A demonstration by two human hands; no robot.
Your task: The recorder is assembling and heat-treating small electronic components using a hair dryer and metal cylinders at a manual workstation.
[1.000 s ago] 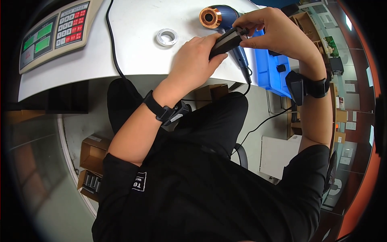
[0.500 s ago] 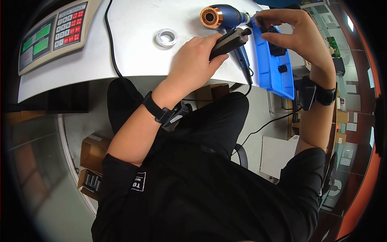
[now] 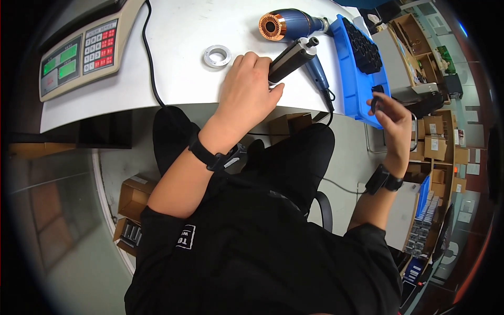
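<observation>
My left hand is wrapped round a black cylinder, which tilts up to the right over the table. Its far end shows a pale collar and a small black knob. My right hand is at the near end of a blue plastic tray, thumb and fingers pinched on a small black ring-like part. A cluster of black tubular parts fills the tray's far half. One loose black piece lies close to my right fingertips.
A blue hair dryer with a copper-coloured grille lies behind the cylinder, its handle toward me. A silver ring sits on the white table. At left stands a weighing scale, with a black cable beside it.
My right hand has moved from the tray's far end, near the cylinder's tip, back to its near end. The tip now shows a pale collar. My left hand still grips the cylinder.
</observation>
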